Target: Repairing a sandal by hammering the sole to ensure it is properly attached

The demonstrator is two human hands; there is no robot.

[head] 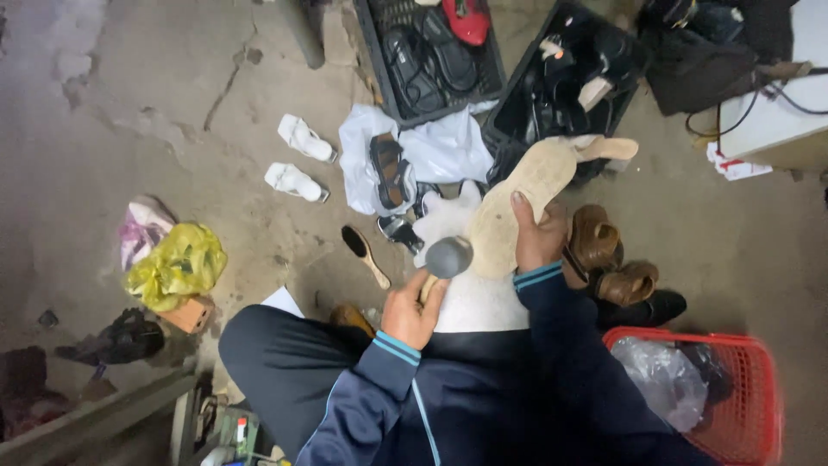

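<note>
In the head view, the handle of the hammer [447, 258] is hidden inside the left hand [410, 309], which is closed around it, so only its rounded grey head is seen. Just right of the hammer, a tan, rough-textured sole [517, 207] is gripped by the right hand [539, 237], thumb across it. Beyond the sole, dark sandals are hard to make out in two black crates [496, 82].

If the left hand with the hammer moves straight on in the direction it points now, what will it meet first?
The left hand holds a hammer aimed up and right. First in that line seems to be the tan sole, which the right hand holds up. Depth is unclear, but they look almost touching.
</note>
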